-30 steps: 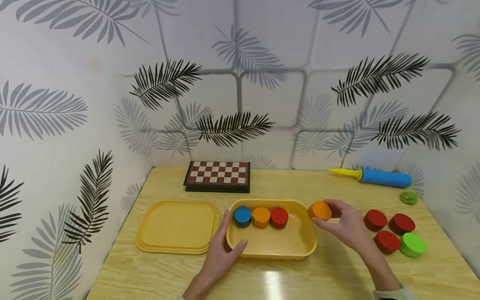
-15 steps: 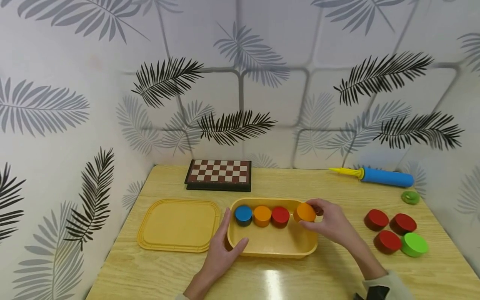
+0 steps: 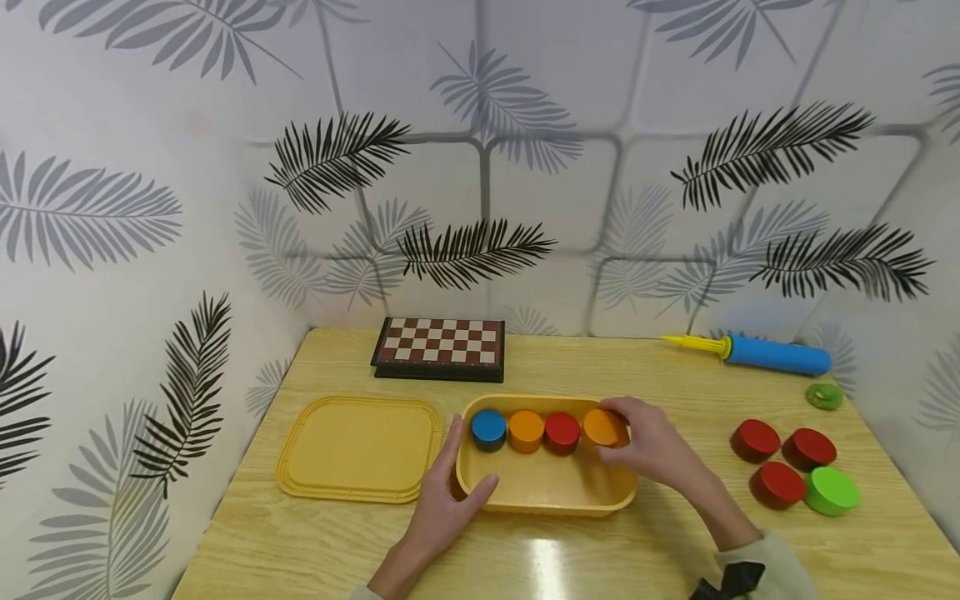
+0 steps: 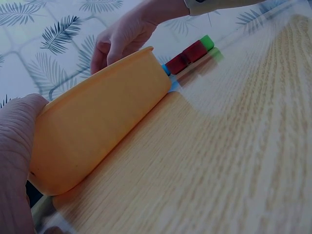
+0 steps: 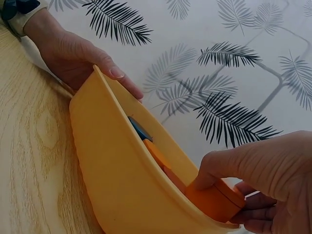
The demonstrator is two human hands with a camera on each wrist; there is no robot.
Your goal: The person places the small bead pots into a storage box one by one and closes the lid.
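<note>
In the head view my right hand (image 3: 651,437) pinches an orange round block (image 3: 601,427) at the right end of the yellow plastic bin (image 3: 547,493), with fingers reaching inside its rim. Left of that block, a red block (image 3: 562,433), a second orange block (image 3: 526,432) and a blue block (image 3: 489,430) stand in a row along the bin's back wall. My left hand (image 3: 444,504) rests against the bin's left end, fingers straight and thumb spread along the front corner. The right wrist view shows the held orange block (image 5: 214,201) between thumb and fingers, low behind the rim.
A yellow lid (image 3: 360,450) lies left of the bin. Behind stands a folded chessboard (image 3: 440,348). To the right are three red blocks (image 3: 777,485) and a green block (image 3: 832,490). A blue hand pump (image 3: 776,353) and a small green object (image 3: 824,396) lie farther back.
My right hand has carried the orange block left from outside the bin, over its right rim and down inside beside the red block. My left hand has stayed at the bin's left end.
</note>
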